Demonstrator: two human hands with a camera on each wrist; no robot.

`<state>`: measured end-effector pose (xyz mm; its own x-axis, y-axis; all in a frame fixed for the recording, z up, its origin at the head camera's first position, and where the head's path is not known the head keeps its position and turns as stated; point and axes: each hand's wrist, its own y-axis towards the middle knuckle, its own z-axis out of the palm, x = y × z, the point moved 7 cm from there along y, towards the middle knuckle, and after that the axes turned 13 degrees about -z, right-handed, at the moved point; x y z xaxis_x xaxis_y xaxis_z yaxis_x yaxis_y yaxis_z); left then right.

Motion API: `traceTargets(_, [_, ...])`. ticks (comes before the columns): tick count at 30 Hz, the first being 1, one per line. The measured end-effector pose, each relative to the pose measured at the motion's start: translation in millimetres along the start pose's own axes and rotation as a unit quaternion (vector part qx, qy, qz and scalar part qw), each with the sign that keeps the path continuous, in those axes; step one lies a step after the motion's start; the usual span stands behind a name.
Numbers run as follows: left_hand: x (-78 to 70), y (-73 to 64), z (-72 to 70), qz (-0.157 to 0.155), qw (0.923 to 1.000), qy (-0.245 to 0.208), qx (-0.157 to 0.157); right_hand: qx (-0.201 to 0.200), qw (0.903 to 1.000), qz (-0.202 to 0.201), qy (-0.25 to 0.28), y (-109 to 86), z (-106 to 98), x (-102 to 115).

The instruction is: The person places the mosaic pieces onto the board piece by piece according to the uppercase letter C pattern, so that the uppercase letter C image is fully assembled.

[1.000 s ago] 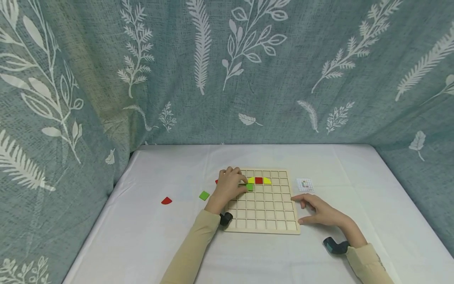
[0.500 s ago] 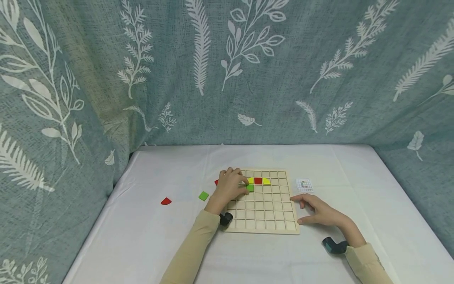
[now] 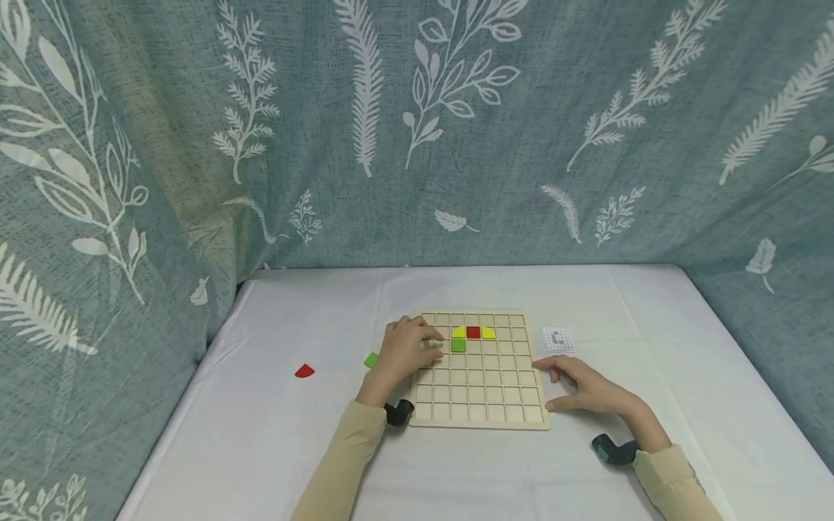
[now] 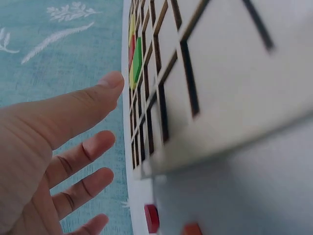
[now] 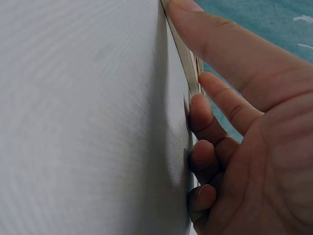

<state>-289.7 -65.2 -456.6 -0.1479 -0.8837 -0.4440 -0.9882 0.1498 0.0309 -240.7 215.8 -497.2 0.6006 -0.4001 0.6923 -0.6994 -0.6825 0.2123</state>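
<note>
My left hand point(image 3: 405, 349) hovers over the left side of a wooden grid board point(image 3: 478, 413), its fingers apart and holding nothing. Just right of its fingertips, a green square tile point(image 3: 459, 345) lies in a cell. Above that tile runs a row of a yellow rounded tile point(image 3: 459, 332), a red square tile point(image 3: 473, 333) and another yellow rounded tile point(image 3: 489, 333). In the left wrist view, thumb and fingers point(image 4: 100, 144) are spread beside the board. My right hand point(image 3: 589, 387) touches the board's right edge with thumb and index finger; its other fingers bend loosely on the cloth.
A red quarter-round tile point(image 3: 304, 371) lies on the white cloth to the left. Another green tile point(image 3: 371, 359) is partly behind my left hand. Beyond the board's right edge lies a small printed grid card point(image 3: 557, 339). Red pieces point(image 4: 152, 218) show beside the board.
My left hand has let go of the green square tile and drawn back to the left, now covering part of the loose green tile. The right hand stays at the board's edge.
</note>
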Motion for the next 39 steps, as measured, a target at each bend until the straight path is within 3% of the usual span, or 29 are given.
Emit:
traceTargets(11, [25.4, -13.0, -8.8, -0.012, 0.9995, 0.023, -0.020, -0.002, 0.9999, -0.004, 0.013, -0.8, 1, 0])
traceTargets(19, [44.7, -20.7, -15.0, -0.024, 0.9991, 0.031, -0.018, -0.003, 0.9999, 0.000, 0.014, 0.7, 1, 4])
traceTargets(29, [66.1, -29.7, -31.2, -0.026, 0.9987, 0.035, -0.027, -0.003, 0.9999, 0.002, 0.016, 1.1, 0, 6])
traceTargets(39, [90.1, -33.5, -38.4, -0.023, 0.9987, 0.044, -0.010, -0.005, 0.9999, -0.003, 0.010, 1.1, -1, 3])
